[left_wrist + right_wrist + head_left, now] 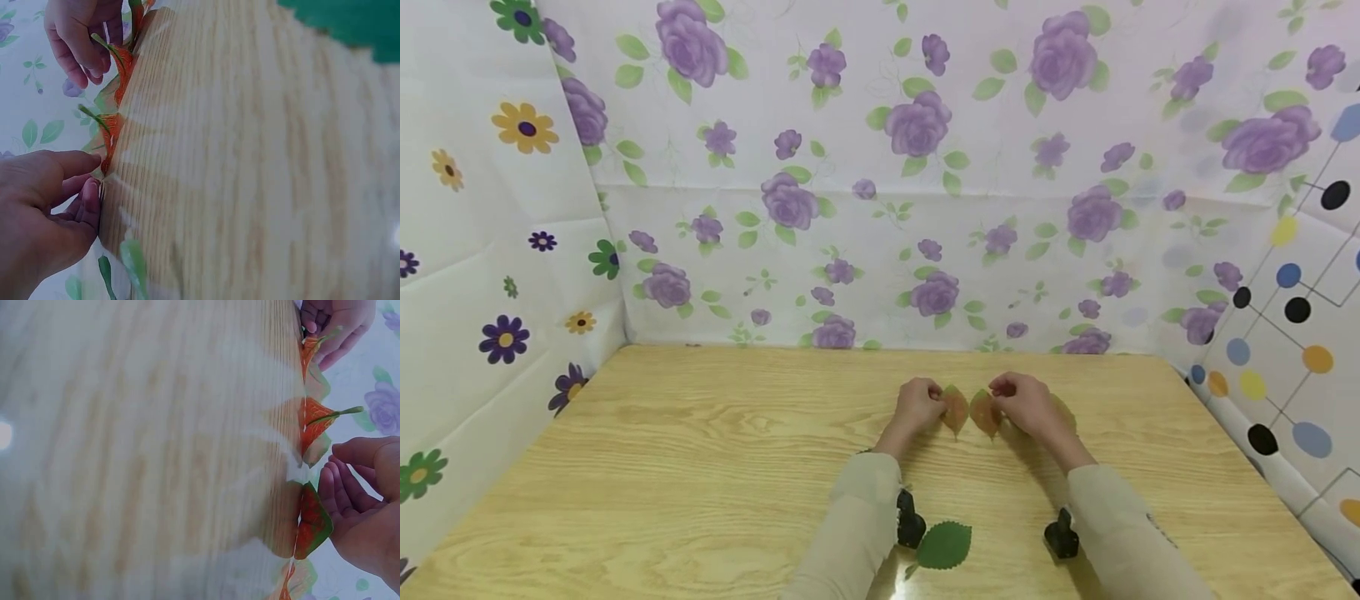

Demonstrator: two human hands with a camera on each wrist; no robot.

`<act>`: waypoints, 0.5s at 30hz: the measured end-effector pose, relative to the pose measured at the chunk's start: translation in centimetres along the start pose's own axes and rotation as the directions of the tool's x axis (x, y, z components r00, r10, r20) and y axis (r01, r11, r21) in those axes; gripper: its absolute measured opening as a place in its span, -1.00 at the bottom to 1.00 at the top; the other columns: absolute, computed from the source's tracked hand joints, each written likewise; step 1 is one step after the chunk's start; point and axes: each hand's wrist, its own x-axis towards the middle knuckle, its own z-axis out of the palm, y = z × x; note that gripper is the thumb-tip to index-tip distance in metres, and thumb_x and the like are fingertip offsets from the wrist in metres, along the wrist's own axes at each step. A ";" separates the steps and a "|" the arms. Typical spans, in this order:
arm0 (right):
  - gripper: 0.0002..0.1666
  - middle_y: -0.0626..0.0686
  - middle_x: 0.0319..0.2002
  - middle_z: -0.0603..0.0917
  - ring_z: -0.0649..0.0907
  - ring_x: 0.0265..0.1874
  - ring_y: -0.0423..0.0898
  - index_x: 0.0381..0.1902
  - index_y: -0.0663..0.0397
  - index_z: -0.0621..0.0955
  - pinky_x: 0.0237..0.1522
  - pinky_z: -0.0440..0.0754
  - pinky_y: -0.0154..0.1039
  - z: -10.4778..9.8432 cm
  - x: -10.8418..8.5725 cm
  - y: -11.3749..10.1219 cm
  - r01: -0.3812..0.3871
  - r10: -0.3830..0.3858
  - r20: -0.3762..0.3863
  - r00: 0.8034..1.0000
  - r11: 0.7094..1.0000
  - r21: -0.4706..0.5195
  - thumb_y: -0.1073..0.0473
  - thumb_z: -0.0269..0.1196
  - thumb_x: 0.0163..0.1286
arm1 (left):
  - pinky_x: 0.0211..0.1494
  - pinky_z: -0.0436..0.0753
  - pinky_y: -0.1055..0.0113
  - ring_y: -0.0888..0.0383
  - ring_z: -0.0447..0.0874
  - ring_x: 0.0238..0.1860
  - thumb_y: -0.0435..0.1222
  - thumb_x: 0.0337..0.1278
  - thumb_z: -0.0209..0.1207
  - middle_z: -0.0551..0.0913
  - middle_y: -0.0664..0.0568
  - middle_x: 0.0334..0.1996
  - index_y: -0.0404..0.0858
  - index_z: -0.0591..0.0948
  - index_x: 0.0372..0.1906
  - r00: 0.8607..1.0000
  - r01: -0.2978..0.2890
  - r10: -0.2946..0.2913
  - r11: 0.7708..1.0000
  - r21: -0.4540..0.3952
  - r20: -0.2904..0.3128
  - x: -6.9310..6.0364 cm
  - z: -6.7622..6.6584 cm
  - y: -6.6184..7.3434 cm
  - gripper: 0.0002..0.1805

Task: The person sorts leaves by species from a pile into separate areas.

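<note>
The tabletop (700, 467) has a pale yellow wood grain and a glossy surface that reflects light. On its far part, right of the middle, 2 orange-and-green leaves (956, 408) lie just beside each other. To their right rests a partly hidden yellow-green leaf (1063, 412). Nearer the front lies 1 dark green leaf (945, 546).

The tabletop's left half (685, 458) is passable; rightward a yellowish leaf (1065, 414) obstructs.
</note>
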 end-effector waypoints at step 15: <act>-0.76 0.16 -0.23 0.68 0.65 -0.20 0.10 -0.10 0.37 0.61 -0.15 0.62 -0.04 0.6 -0.1 -0.2 0.027 -0.026 0.015 1.000 0.999 -0.031 0.38 0.27 0.27 | 0.05 0.57 0.15 -0.09 0.55 -0.02 -0.45 0.16 0.20 0.60 -0.17 -0.13 -0.48 0.59 0.00 0.985 0.100 -0.086 0.991 -0.088 0.150 -0.4 -2.1 1.1 -0.70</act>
